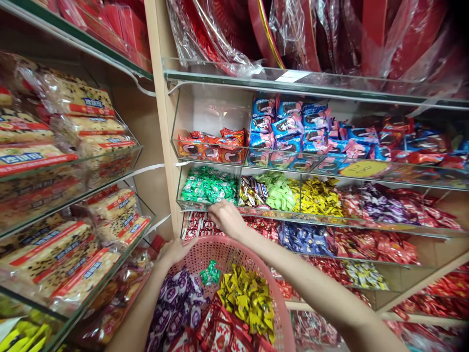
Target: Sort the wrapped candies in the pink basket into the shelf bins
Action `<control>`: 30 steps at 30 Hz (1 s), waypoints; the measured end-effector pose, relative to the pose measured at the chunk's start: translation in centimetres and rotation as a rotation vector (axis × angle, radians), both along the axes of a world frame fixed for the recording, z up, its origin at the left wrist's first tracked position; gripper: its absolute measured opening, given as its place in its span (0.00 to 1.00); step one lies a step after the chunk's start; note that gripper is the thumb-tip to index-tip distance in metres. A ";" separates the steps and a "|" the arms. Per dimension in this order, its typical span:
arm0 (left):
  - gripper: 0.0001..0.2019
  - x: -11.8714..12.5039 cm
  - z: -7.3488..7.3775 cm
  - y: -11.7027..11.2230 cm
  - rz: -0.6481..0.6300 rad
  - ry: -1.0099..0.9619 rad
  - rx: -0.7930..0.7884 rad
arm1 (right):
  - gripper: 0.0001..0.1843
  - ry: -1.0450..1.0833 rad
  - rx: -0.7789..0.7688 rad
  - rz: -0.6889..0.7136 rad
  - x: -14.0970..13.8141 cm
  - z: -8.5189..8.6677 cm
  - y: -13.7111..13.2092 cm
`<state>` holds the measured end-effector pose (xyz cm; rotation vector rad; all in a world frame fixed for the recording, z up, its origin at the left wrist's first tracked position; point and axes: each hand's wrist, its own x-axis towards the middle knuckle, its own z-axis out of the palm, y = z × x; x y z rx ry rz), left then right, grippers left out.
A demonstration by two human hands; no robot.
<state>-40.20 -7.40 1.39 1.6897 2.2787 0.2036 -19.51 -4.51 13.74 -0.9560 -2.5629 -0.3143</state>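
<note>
My left hand (176,250) grips the rim of a pink plastic mesh basket (278,293), which sits low in front of me. Inside the basket lie purple-wrapped candies (176,303), yellow-wrapped candies (249,303), red packets (220,332) and a small bunch of green-wrapped candies (209,273). My right hand (227,218) reaches over the basket to the front lip of a glass bin of green-wrapped candies (208,185). Its fingers rest at the lip, with nothing visible in them.
Glass-fronted shelves (293,83) in a pale wooden unit (161,98) hold bins of wrapped sweets and blue and red snack packets. Wrapped bars with red bands (58,254) fill the shelves on the left. Red goods in clear plastic sit overhead.
</note>
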 end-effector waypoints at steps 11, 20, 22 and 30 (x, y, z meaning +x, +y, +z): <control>0.45 0.0 0.7 -0.6 0.000 -0.007 -0.004 | 0.11 -0.252 0.308 -0.165 2.8 4.1 6.1; 0.47 -0.3 0.3 -0.2 -0.003 -0.002 0.000 | 0.11 -0.233 0.300 -0.152 2.5 3.1 6.3; 0.47 -0.4 0.1 0.0 0.005 -0.007 0.002 | 0.11 -0.229 0.303 -0.163 2.5 3.0 6.4; 0.49 -0.6 -0.1 0.2 0.019 -0.036 0.000 | 0.13 -0.118 0.225 -0.194 3.0 4.4 6.2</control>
